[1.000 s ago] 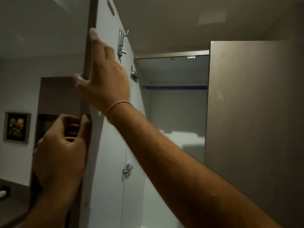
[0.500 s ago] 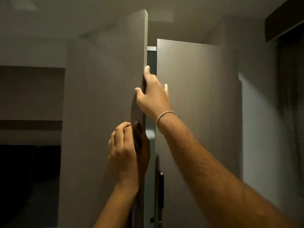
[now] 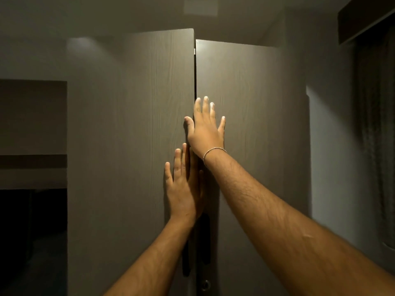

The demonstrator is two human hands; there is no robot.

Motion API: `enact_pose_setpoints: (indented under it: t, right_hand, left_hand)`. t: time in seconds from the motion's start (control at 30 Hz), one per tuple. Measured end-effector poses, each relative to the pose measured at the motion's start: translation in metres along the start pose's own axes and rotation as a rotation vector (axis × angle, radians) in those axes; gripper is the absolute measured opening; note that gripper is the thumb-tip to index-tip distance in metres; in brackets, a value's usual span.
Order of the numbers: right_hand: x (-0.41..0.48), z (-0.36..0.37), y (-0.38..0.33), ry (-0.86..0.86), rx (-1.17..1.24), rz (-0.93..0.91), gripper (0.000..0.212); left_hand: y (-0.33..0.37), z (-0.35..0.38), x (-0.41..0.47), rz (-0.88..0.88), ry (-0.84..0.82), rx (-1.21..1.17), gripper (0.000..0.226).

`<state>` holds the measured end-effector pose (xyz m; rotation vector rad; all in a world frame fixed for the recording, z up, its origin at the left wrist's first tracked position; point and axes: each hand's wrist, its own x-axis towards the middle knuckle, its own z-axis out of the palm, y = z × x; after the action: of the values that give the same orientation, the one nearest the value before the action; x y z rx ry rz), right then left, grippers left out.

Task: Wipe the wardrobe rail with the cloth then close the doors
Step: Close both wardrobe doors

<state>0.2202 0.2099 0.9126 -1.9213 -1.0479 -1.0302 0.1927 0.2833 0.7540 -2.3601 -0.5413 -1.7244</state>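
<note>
Two tall grey-brown wardrobe doors fill the view, the left door (image 3: 132,135) and the right door (image 3: 252,124), with only a thin dark gap between them. My right hand (image 3: 206,129) lies flat with fingers spread on the right door beside the gap, its thumb on the left door's edge. My left hand (image 3: 183,189) presses flat on the left door just below it. Dark vertical handles (image 3: 205,238) show under my left wrist. The rail is hidden behind the doors, and no cloth is in view.
A round lock (image 3: 205,285) sits low on the right door. A dark recess with a shelf band (image 3: 32,161) lies to the left of the wardrobe. A dark curtain (image 3: 374,135) hangs at the far right under a pelmet.
The left door has swung from wide open to almost shut against the right door. Both hands let go of its edge and now lie flat on the door fronts.
</note>
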Motion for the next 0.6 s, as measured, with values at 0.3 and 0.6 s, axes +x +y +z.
enact_pose_setpoints:
  t: [0.3, 0.6]
  right_hand:
    - [0.012, 0.029, 0.011, 0.018, -0.117, 0.003, 0.067]
    - [0.004, 0.042, 0.035, -0.023, -0.172, -0.079, 0.068]
  left_hand:
    - [-0.012, 0.032, 0.015, -0.017, -0.196, 0.171, 0.118]
    - [-0.012, 0.027, 0.019, -0.006, -0.232, 0.266, 0.116]
